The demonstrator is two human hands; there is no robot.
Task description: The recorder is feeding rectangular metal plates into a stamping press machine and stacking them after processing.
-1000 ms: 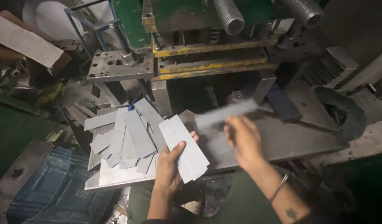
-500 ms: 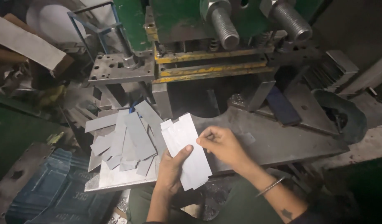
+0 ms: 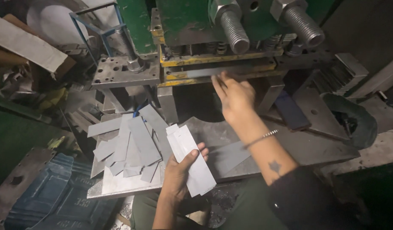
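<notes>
Beneath the green press, the right hand (image 3: pixel 234 96) stretches forward with its fingers extended and loosely spread, their tips at a thin grey metal strip (image 3: pixel 213 71) that lies flat in the slot between the yellow-edged die plates (image 3: pixel 218 59); whether the fingertips actually pinch the strip cannot be told. A thin metal bangle (image 3: pixel 261 138) circles that wrist. Nearer the body and to the left of that arm, the left hand (image 3: pixel 179 172) is closed around a small stack of flat rectangular metal blanks (image 3: pixel 191 159), pale grey and matte, thumb pressed on the top sheet and fingers curled under. Just left of this hand, a loose fan of similar dull grey strips (image 3: pixel 130 145) lies overlapping on a scuffed steel plate (image 3: pixel 124 185). Under both forearms runs the dark, worn metal surface (image 3: pixel 307 147) of the machine bed. Above the right hand, two thick threaded steel bolts (image 3: pixel 232 27) jut from the green painted frame (image 3: pixel 183 21). Far right of the hand sits a rounded dark green bin (image 3: pixel 354 119).
</notes>
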